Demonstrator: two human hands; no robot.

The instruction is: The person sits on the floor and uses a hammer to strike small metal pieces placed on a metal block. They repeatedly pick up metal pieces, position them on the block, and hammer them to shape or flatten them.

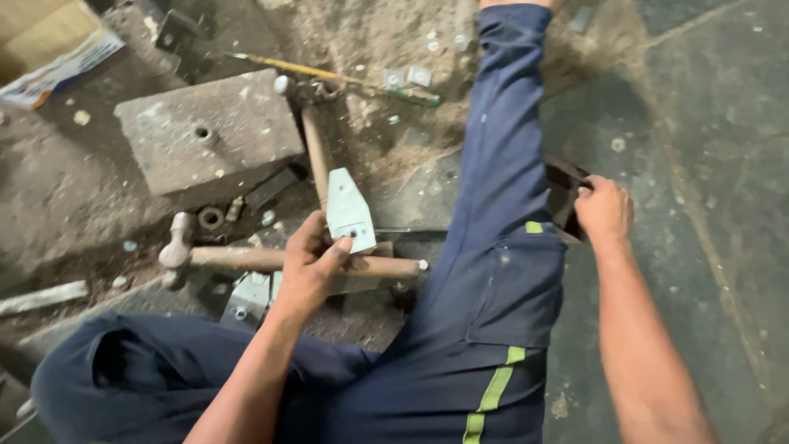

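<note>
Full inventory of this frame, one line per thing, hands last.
Flat pale metal plate with a hole: one, light grey, held in the left hand.
Wooden-handled hammers: two, brown handles; one lying across below the plate, one running up toward the block.
Rectangular grey block with a hole: one, upper left on the floor.
More pale metal plates: at least one, under the near hammer.
Small square plates: two, top centre in the dirt.
Yellow-handled tool: one, top centre.
Dark curved piece: one, at the right hand, mostly hidden.
Cardboard box: one, top left.
Navy trouser leg with green stripe: centre.
Left hand: gripping the plate.
Right hand: on the dark piece.
</note>
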